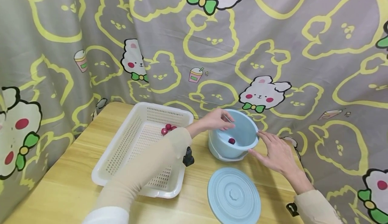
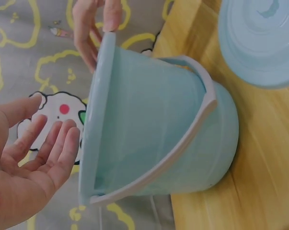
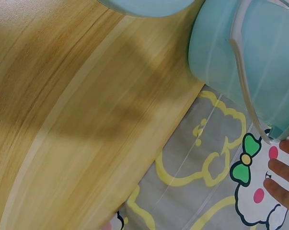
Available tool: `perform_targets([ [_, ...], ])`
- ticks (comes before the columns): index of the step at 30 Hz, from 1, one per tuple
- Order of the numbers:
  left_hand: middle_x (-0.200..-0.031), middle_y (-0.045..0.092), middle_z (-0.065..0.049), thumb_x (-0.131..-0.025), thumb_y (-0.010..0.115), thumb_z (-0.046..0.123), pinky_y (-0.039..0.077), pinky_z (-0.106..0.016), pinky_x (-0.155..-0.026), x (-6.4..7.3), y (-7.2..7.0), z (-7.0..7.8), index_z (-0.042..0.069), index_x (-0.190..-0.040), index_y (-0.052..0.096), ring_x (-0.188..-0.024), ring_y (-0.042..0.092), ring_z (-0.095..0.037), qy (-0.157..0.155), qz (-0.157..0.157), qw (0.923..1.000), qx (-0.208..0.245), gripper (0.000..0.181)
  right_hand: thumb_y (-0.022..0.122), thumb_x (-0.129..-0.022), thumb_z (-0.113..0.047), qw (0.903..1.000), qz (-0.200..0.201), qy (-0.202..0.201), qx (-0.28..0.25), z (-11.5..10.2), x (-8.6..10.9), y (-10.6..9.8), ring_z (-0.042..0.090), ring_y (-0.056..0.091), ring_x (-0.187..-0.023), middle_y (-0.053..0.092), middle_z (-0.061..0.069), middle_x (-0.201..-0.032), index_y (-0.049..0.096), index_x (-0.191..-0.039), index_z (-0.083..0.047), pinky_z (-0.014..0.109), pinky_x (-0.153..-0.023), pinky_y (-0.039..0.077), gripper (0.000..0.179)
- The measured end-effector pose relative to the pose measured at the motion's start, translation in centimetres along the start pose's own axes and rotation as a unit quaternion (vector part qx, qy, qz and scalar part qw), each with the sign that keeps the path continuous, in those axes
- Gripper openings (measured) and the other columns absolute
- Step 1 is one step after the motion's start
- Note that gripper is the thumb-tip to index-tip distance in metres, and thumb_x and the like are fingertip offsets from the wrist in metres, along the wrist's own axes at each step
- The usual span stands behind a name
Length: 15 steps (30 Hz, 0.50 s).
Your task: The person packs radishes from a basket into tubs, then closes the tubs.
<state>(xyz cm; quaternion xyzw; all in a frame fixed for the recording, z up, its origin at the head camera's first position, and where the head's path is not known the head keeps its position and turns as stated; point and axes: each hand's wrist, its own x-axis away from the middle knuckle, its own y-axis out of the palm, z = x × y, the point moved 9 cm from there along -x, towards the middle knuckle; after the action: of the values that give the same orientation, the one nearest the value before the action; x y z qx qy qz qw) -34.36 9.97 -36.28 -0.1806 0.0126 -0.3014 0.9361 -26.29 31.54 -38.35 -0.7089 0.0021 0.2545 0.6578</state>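
A light-blue bucket [image 1: 233, 151] with a carrying handle [image 2: 175, 153] stands on the wooden table. One small, round, dark red piece that looks like fruit [image 1: 231, 141] lies inside it. My left hand [image 1: 219, 119] is over the bucket's left rim, fingers loosely bent and nothing between them. In the left wrist view, the left palm [image 2: 31, 163] faces the bucket's mouth. On the opposite side, my right hand [image 1: 274, 152] touches the rim with its fingertips and thumb, fingers extended. The right wrist view catches only some of its fingers [image 3: 283, 177] beside the bucket.
A white perforated basket [image 1: 116, 139] stands left of the bucket, with several shiny red round pieces [image 1: 164, 131] at its far end, partly behind the left sleeve. The bucket's round blue lid [image 1: 233, 195] lies on the table in front. A patterned curtain [image 1: 169, 35] hangs behind the table.
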Motion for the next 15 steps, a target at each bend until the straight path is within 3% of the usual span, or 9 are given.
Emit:
perform_targets([
  [9, -0.11, 0.076, -0.013, -0.098, 0.076, 0.018, 0.066, -0.036, -0.092, 1.4, -2.9, -0.4, 0.004, -0.12, 0.073, -0.092, 0.076, -0.019, 0.014, 0.008, 0.9999, 0.002, 0.027, 0.076, -0.086, -0.062, 1.0, 0.003, 0.0, -0.005, 0.0, 0.0, 0.1, 0.046, 0.063, -0.126, 0.065, 0.018, -0.144, 0.063, -0.141, -0.007, 0.067, -0.091, 0.058, 0.079],
  [15, -0.113, 0.074, -0.015, -0.099, 0.075, 0.019, 0.066, -0.031, -0.089, 2.9, -5.4, -0.8, 0.0, -0.127, 0.069, -0.106, 0.076, -0.032, 0.014, 0.028, 0.9995, 0.009, 0.035, 0.077, -0.086, -0.061, 1.0, 0.008, -0.004, -0.005, 0.1, 0.0, 0.0, 0.046, 0.064, -0.126, 0.066, 0.019, -0.144, 0.064, -0.14, -0.007, 0.066, -0.091, 0.058, 0.079],
])
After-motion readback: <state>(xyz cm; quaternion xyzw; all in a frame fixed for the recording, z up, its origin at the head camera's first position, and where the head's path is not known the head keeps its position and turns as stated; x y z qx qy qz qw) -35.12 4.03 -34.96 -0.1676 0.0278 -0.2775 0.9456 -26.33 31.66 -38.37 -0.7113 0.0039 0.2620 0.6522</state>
